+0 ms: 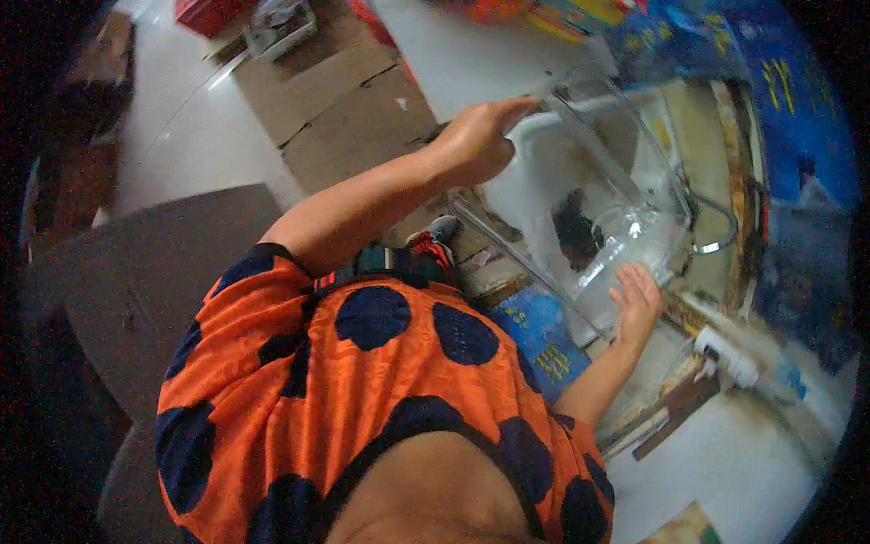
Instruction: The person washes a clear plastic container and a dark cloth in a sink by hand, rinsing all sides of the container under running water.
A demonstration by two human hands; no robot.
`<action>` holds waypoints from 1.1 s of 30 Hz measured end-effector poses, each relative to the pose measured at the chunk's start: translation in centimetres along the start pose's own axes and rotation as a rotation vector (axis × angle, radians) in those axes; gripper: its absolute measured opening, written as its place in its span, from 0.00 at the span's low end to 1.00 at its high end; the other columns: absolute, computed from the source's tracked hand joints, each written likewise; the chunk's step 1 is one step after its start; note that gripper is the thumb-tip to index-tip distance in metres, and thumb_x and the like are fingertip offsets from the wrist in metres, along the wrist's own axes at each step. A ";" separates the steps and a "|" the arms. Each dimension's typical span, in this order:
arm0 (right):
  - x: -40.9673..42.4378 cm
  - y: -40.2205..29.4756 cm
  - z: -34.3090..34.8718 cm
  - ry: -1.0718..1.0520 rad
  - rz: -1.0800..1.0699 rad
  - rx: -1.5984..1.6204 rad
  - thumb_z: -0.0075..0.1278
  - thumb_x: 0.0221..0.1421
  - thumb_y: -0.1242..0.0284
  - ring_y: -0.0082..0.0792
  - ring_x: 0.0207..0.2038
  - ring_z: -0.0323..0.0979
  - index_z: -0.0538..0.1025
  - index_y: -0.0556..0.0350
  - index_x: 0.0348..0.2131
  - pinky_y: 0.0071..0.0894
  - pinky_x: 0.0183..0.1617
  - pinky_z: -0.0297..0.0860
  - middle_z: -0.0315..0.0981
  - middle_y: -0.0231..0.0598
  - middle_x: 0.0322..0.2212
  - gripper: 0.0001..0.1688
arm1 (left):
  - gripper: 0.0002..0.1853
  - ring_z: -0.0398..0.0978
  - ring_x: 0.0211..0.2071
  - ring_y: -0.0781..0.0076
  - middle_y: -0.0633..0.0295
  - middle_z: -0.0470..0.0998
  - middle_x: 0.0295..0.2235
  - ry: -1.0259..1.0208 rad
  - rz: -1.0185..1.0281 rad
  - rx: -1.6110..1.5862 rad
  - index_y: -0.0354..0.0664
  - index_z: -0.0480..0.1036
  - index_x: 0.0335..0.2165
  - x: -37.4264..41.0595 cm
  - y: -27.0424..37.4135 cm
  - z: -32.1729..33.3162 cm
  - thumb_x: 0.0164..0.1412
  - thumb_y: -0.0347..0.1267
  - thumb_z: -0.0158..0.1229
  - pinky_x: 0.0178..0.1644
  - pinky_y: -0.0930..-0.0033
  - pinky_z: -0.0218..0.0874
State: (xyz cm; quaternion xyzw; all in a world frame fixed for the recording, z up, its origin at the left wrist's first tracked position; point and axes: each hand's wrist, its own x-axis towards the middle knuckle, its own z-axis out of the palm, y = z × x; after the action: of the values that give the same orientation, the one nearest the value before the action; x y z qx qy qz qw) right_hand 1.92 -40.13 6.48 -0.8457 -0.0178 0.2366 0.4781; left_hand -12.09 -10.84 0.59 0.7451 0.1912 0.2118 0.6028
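Observation:
A clear, rigid rectangular tank [605, 153] is tilted over a white sink basin [537, 160], its straight edges showing as pale lines. My left hand [479, 139] is curled at the tank's far left edge, index finger and thumb towards the rim. On the near right, my right hand [637, 302] holds the tank's side with its fingers fairly straight. Its grip is partly hidden and blurred. A dark patch [578, 228] shows through the clear walls, too blurred to name. Bright glints, perhaps on water, lie close to my right fingers.
Beside the basin curves a grey tube [720, 211] with a shiny end. A white bottle-like object [727, 357] lies on the right. Blue printed sheeting [802, 136] covers the far right. Flattened cardboard [353, 122] lies on the floor, with a brown board [183, 272] at left.

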 end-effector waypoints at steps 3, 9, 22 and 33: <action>-0.2 -2.0 2.4 -0.052 -0.035 0.003 0.43 0.45 0.76 0.34 0.40 0.64 0.59 0.69 0.44 0.25 0.34 0.64 0.63 0.47 0.40 0.25 | 0.27 0.68 0.39 0.58 0.47 0.69 0.37 0.043 -0.093 -0.180 0.37 0.61 0.44 -1.4 -0.9 -3.2 0.37 0.18 0.43 0.41 0.66 0.58; -0.4 -6.0 8.6 -0.214 -0.157 -0.097 0.43 0.45 0.78 0.33 0.40 0.65 0.58 0.69 0.44 0.21 0.32 0.65 0.63 0.47 0.40 0.25 | 0.28 0.67 0.40 0.58 0.44 0.68 0.38 0.285 -0.125 -0.186 0.37 0.59 0.45 -6.7 -0.2 -10.0 0.38 0.19 0.43 0.41 0.68 0.58; -0.1 -8.7 30.3 -0.648 -0.233 -0.294 0.41 0.43 0.81 0.30 0.39 0.65 0.60 0.69 0.44 0.19 0.32 0.64 0.64 0.44 0.38 0.24 | 0.34 0.58 0.48 0.63 0.50 0.59 0.47 0.688 -0.308 -0.334 0.36 0.52 0.49 -18.4 -8.5 -23.1 0.36 0.14 0.38 0.50 0.69 0.50; 3.2 -5.2 44.8 -0.926 -0.421 -0.302 0.40 0.44 0.81 0.26 0.36 0.65 0.65 0.64 0.40 0.19 0.31 0.64 0.66 0.36 0.33 0.18 | 0.33 0.61 0.46 0.64 0.49 0.61 0.45 0.970 -0.505 -0.279 0.38 0.54 0.49 -22.6 -14.6 -28.7 0.38 0.13 0.36 0.49 0.71 0.52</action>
State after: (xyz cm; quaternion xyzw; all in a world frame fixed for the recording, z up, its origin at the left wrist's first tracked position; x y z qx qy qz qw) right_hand -12.93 -0.61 -9.80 -0.6900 -0.4304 0.4791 0.3303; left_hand -47.07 3.34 -10.39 0.4069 0.5890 0.4023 0.5706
